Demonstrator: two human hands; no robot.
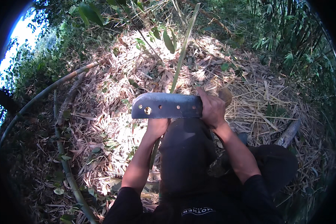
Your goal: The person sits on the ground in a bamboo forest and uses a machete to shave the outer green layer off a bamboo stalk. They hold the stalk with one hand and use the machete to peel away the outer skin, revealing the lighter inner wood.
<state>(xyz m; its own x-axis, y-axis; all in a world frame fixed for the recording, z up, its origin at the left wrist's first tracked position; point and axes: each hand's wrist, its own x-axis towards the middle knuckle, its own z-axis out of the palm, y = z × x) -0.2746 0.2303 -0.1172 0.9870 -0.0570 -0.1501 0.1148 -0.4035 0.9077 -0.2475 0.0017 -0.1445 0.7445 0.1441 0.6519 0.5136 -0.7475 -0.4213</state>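
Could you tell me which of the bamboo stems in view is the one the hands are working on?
The thin green upright stem at centre, held by the left hand under the broad grey blade; the other stems lie on the ground.

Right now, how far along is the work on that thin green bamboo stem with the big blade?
Done: little shows; dry bamboo leaves cover the ground, and no fresh cut is visible. In hand: the right hand grips the cleaver by its wooden handle, blade lying across the green bamboo stem, while the left hand holds the stem below it. Left: the stem looks whole above the blade.
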